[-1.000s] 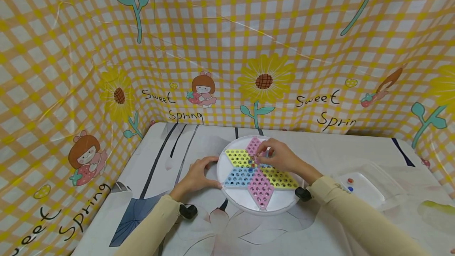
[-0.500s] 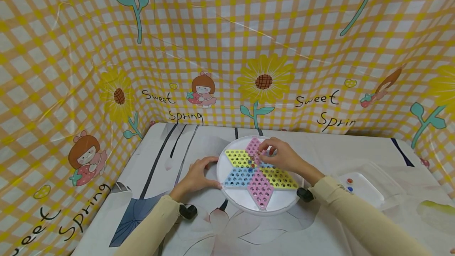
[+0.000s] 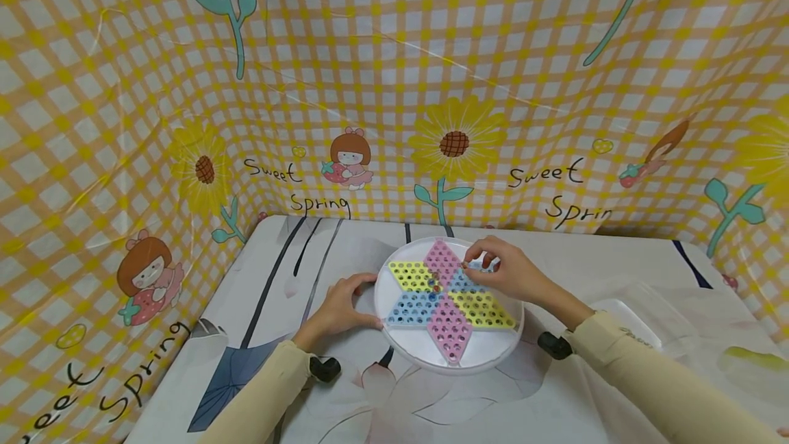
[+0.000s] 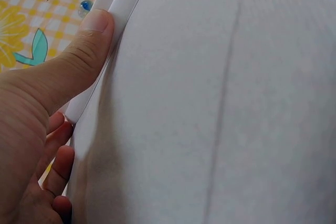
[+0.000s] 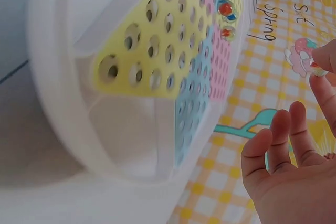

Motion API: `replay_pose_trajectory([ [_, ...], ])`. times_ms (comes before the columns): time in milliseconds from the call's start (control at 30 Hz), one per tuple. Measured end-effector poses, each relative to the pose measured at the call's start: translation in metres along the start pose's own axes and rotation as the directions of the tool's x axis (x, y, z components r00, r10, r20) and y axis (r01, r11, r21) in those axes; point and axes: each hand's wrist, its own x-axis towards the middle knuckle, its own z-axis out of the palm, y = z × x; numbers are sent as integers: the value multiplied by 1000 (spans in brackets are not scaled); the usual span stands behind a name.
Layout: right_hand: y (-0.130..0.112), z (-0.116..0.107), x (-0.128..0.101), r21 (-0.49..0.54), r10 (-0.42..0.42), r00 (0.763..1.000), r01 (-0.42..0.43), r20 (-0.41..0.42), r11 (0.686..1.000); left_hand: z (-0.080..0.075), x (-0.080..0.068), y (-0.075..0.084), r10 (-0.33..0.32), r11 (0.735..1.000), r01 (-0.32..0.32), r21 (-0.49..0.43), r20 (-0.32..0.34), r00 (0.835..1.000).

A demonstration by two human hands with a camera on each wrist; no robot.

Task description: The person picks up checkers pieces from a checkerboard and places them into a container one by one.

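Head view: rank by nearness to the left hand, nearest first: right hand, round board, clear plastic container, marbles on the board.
From the left hand:
1. Round board: touched at its left edge.
2. Marbles on the board: near its centre.
3. Right hand: over the board's upper right.
4. Clear plastic container: far right, partly behind the right sleeve.

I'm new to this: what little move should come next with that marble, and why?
Perhaps lower the marble into a hole in the nearby blue section: the right hand pinches it above the board, other marbles sit near the star's centre, and the left hand touches the board's edge, which may help steady it.
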Motion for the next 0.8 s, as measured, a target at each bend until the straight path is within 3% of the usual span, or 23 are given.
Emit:
replay_pose_trajectory([
  [567, 5, -46, -51, -114, 46, 995, -56, -84, 992, 0, -2, 0, 16, 1000, -16, 0, -5, 1000],
  [800, 14, -65, -73, -136, 33, 990, -52, -134, 989, 0, -3, 4, -20, 1000, 20, -8, 3, 1000],
])
